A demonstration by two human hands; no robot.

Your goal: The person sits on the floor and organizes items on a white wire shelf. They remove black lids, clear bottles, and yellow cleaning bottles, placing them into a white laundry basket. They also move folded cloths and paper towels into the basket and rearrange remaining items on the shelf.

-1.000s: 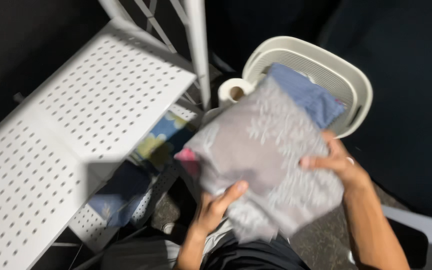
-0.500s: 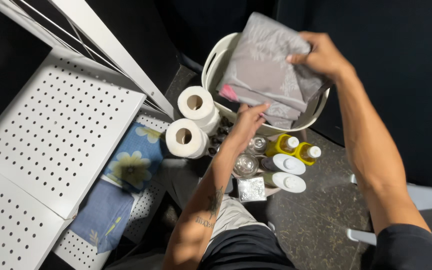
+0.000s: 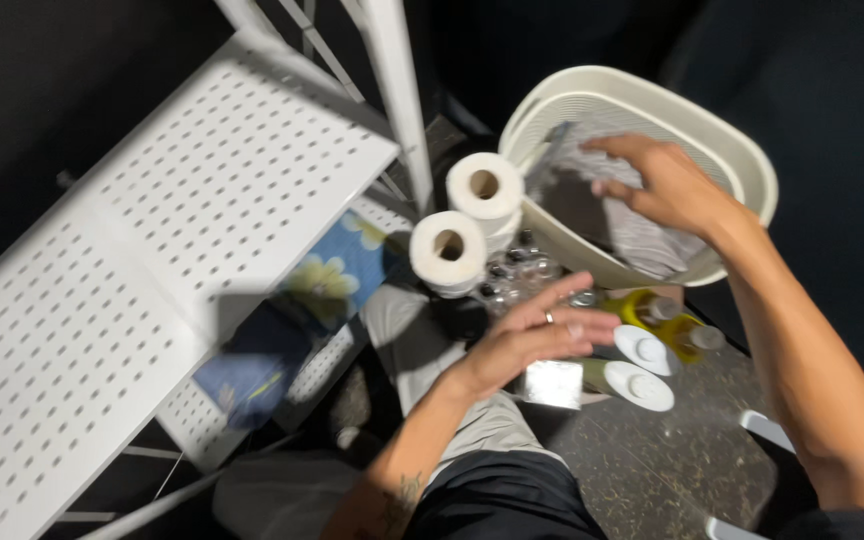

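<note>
My right hand (image 3: pixel 664 182) reaches into a cream slatted laundry basket (image 3: pixel 742 170) and rests on the grey patterned folded cloth (image 3: pixel 642 235) lying inside it; whether its fingers still grip the cloth I cannot tell. My left hand (image 3: pixel 542 335) hovers open, fingers spread, empty, above a cluster of bottles and jars just in front of the basket. It wears a ring.
Two toilet paper rolls (image 3: pixel 467 225) stand left of the basket. Yellow bottles (image 3: pixel 657 312), white capped bottles (image 3: pixel 642 365) and small glass jars (image 3: pixel 512 275) sit on the dark floor. A white perforated metal shelf (image 3: pixel 152 260) fills the left, with a blue flowered cloth (image 3: pixel 327 285) on its lower tier.
The grey cloth has gone down from above the basket into it. My left hand has let go of the cloth and drawn back toward me, open. The camera view shifted.
</note>
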